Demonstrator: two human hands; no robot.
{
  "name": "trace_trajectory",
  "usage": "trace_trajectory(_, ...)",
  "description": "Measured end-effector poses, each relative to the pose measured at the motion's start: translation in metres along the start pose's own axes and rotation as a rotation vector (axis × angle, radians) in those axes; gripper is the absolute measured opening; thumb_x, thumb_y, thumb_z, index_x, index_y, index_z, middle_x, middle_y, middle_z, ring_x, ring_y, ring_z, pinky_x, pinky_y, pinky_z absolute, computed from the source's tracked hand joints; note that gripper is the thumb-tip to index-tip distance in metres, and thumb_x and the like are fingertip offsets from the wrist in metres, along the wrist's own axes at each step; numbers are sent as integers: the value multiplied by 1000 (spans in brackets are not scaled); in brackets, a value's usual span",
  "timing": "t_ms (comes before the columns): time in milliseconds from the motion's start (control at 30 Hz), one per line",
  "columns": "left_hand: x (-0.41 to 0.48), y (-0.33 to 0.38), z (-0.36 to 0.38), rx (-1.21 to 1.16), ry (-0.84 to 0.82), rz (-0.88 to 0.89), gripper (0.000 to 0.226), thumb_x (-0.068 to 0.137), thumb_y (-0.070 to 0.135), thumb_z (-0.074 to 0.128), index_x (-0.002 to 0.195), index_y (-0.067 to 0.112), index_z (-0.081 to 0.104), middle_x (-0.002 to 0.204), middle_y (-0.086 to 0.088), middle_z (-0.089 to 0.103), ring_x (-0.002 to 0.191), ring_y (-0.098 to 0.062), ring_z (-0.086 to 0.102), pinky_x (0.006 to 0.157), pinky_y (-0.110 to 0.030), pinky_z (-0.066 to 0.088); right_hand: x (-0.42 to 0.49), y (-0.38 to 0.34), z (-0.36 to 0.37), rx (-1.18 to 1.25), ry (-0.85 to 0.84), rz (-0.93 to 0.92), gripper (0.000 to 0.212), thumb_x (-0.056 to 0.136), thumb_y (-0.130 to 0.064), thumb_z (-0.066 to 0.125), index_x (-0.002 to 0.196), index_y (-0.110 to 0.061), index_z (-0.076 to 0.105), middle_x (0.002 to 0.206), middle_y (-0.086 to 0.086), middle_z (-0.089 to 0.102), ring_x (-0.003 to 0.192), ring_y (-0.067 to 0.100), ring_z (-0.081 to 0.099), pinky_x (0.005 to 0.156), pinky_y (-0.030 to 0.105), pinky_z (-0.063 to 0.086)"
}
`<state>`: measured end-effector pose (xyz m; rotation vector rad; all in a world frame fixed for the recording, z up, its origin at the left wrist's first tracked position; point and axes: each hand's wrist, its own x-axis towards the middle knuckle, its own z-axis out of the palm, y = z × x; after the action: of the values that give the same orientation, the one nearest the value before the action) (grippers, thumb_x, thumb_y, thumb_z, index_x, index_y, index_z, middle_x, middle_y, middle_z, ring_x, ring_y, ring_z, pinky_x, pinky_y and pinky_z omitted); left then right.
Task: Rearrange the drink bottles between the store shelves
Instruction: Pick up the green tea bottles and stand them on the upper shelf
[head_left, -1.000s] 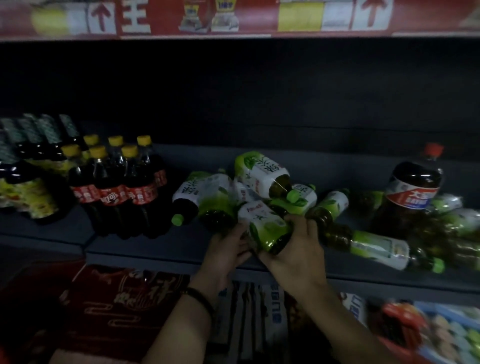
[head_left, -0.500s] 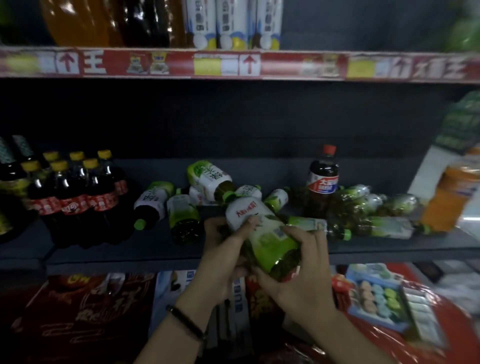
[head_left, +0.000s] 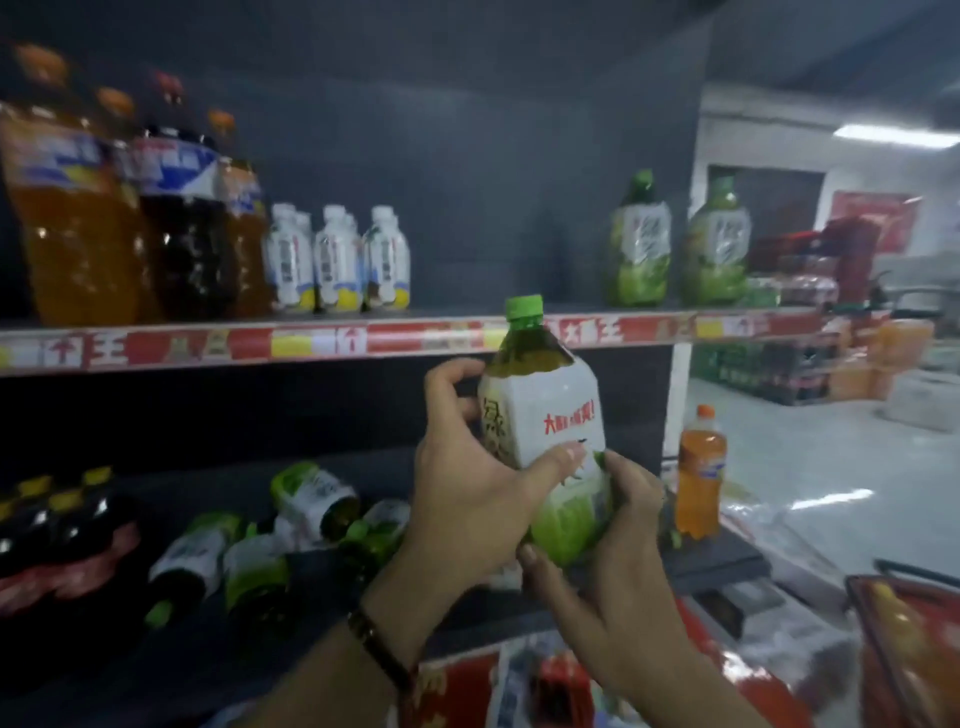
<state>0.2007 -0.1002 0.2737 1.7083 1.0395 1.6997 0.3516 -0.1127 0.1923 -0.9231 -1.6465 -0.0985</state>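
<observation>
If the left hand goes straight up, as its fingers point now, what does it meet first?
Likely the red price strip fronting the upper shelf, directly above the left hand gripping the green tea bottle; depth is unclear, so it may pass in front.

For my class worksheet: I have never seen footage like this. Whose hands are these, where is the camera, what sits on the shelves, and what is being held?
No machine here: a person wears one wide-angle camera on the head, so you see their own hands from their viewpoint. The left hand and right hand together hold an upright, green-capped tea bottle, the right one round its lower end. On the upper shelf stand two matching bottles, small white bottles and large soda bottles. On the lower shelf more green bottles lie on their sides.
</observation>
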Motion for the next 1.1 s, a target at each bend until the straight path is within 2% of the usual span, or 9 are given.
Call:
trace_trajectory(167,79,59,37,12,-55,113,84,71,24,100,130,39,42,111,13,67,92,5,74,73,-24,65,82,5,-40,-143,89,3,90,91,-47,77,157,-14,26,141,-8,35,119,-9,40,100,-2,29)
trace_trajectory(267,133,78,64,52,-54,188,81,72,24,99,129,31,40,103,17,64,82,17,66,67,-10,56,138,18,-52,-284,140,19,90,88,-52,78,155,-18,29,141,-1,38,118,9,44,95,16,43)
trace_trajectory(333,165,82,83,64,-52,191,82,73,24,97,128,31,37,107,14,66,88,7,69,68,-13,55,170,33,-55,-378,148,66,89,86,-49,81,152,-18,30,141,6,39,119,21,49,95,35,52)
trace_trajectory(433,208,71,111,79,-26,171,82,74,24,96,126,30,33,120,3,63,98,-8,69,64,-13,53,209,54,-54,-472,67,137,85,89,-42,78,155,-17,32,142,12,40,126,32,52,102,48,53)
trace_trajectory(733,302,15,141,138,-153,3,69,84,23,91,122,19,34,111,5,61,92,-10,66,75,-30,59,251,108,-46,-572,-314,203,60,102,-55,52,149,-19,53,150,7,56,139,30,51,117,46,39)
trace_trajectory(833,314,2,143,209,-174,-84,58,89,30,87,121,19,41,114,1,64,102,-22,68,88,-46,62,254,122,-39,-621,-383,203,44,102,-59,41,122,-27,62,135,2,65,134,26,54,115,50,32)
trace_trajectory(900,318,-2,140,356,-194,-117,51,90,30,86,122,14,50,120,-4,67,109,-27,69,95,-48,62,252,123,-36,-602,-387,191,44,102,-56,38,123,-27,64,134,0,65,135,24,52,117,54,29)
trace_trajectory(1000,307,4,130,673,-237,-61,26,96,14,72,120,5,65,121,-12,70,109,-31,69,84,-36,57,241,117,-33,-577,-274,149,40,102,-47,47,130,-27,67,132,-3,65,134,21,51,120,55,24)
trace_trajectory(1100,283,13,109,776,-278,32,30,97,5,63,127,8,63,128,-11,65,110,-28,64,85,-33,50,223,106,-27,-517,-146,82,31,99,-43,53,122,-30,70,124,-5,66,126,21,54,112,49,30)
